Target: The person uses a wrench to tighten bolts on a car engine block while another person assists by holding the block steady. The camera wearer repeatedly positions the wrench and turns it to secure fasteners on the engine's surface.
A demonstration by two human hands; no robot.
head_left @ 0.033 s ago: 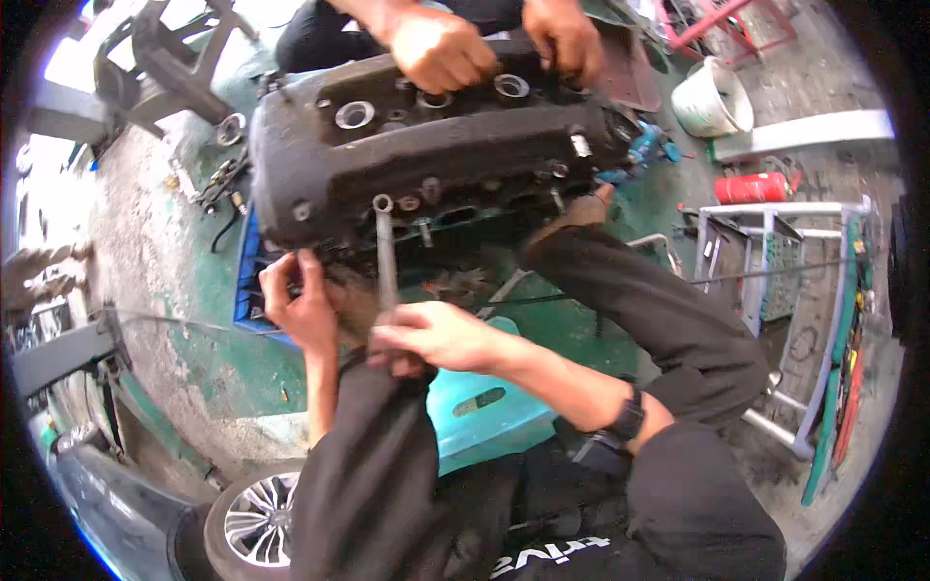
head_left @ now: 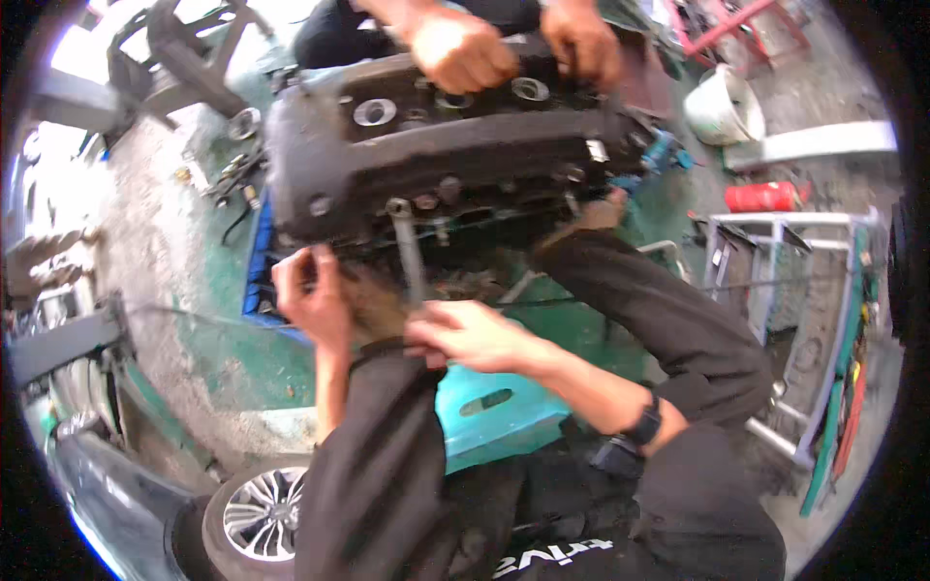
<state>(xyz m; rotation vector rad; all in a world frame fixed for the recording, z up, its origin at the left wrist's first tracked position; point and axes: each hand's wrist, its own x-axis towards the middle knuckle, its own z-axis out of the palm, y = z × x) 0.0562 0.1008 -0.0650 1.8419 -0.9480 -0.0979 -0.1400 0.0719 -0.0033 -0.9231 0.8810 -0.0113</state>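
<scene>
One wrench [head_left: 409, 254] sits in the curled fingers of the right hand [head_left: 475, 336], its ring end at the near side of the dark engine part [head_left: 436, 145]; the left hand [head_left: 317, 302] curls beside it; whether it grips anything, I can't tell.

A head-worn fisheye looks down at the wearer's hands [head_left: 475, 336] from close above; outer details seem blurred.

Black engine cover [head_left: 426, 150], silver-grey wrench [head_left: 411, 261], turquoise stool [head_left: 465, 438], red cylinder [head_left: 765, 198]
</scene>
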